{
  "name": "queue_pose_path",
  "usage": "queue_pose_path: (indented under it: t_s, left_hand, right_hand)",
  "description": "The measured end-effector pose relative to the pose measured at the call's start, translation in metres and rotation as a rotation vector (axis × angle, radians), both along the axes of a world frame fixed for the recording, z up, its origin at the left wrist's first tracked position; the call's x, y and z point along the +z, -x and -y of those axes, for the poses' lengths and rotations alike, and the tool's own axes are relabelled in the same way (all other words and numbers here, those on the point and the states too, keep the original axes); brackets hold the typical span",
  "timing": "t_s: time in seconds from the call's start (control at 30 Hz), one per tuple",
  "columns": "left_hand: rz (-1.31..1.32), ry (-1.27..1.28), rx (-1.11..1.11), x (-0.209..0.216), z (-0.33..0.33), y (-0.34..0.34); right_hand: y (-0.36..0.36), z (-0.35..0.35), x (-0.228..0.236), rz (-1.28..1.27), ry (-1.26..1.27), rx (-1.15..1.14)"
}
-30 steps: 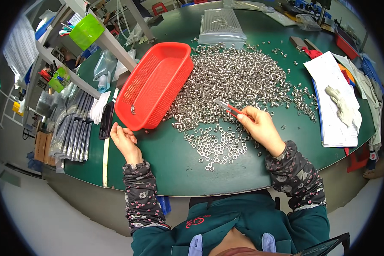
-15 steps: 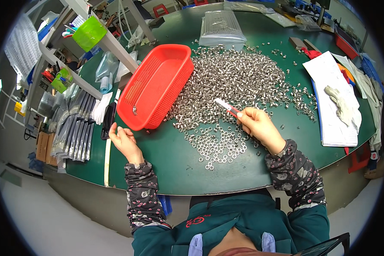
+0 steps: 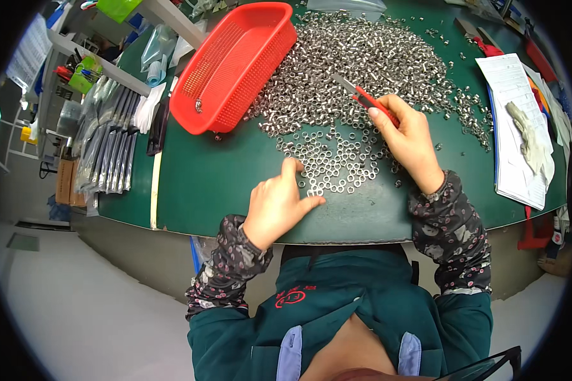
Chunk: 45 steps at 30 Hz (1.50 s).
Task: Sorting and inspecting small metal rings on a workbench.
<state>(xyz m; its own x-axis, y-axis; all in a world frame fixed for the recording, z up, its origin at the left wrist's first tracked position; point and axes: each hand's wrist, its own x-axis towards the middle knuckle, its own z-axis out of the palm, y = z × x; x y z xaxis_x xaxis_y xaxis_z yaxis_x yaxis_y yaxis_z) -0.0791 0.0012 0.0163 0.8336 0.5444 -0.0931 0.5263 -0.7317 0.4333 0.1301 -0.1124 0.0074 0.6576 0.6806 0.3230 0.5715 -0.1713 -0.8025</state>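
My right hand (image 3: 408,140) grips a red-handled utility knife (image 3: 376,105), its blade pointing up and left over the big pile of small metal rings (image 3: 356,54). At the near left edge of a flat spread of rings (image 3: 337,162) is my left hand (image 3: 274,206). Its thumb and index finger are apart, beside the closest rings, and I see nothing held between them. The other fingers of that hand are partly hidden. Left of the pile stands a red perforated plastic basket (image 3: 232,70), with a few metal rings in its near corner.
Papers on a blue clipboard (image 3: 511,136) lie at the right, a white glove (image 3: 529,136) on top. Bagged dark parts (image 3: 111,149) are stacked at the left by a grey shelf post (image 3: 178,22). The green table's (image 3: 362,222) front edge curves close to my body.
My left hand has moved from beside the basket rightward to the spread rings. The right hand still holds the knife, now shifted slightly right. The whole view has tilted downward.
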Motion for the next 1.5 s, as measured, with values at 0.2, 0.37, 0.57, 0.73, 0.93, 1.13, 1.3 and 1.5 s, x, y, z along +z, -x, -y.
queue_pose_path:
  t_s: [0.2, 0.37, 0.57, 0.73, 0.93, 1.13, 1.3, 1.5]
  left_hand:
    - [0.121, 0.075, 0.040, -0.005, -0.019, -0.022]
    - [0.141, 0.043, 0.019, -0.004, -0.027, -0.032]
    - [0.156, 0.167, -0.038, -0.001, -0.037, -0.019]
    - [0.194, 0.036, -0.096, -0.004, -0.038, -0.008]
    - [0.182, -0.009, -0.049, -0.009, -0.033, -0.015]
    - [0.248, -0.038, -0.063, -0.003, -0.040, -0.018]
    - [0.664, 1.016, 0.084, 0.024, -0.060, -0.029]
    - [0.911, 1.519, 0.043, -0.021, -0.076, -0.038]
  right_hand:
    - [0.001, 0.003, 0.000, 0.015, 0.016, -0.012]
    - [-0.002, 0.002, -0.001, 0.039, -0.004, -0.024]
    - [-0.002, 0.003, 0.002, 0.042, 0.027, -0.015]
    - [0.000, 0.004, 0.002, 0.040, 0.037, 0.005]
    - [0.000, -0.001, 0.001, 0.041, 0.037, 0.009]
    - [0.001, 0.000, 0.006, 0.079, 0.051, 0.015]
    - [0.008, 0.003, 0.004, 0.147, 0.012, 0.013]
    - [0.015, 0.006, 0.004, 0.150, -0.062, 0.068]
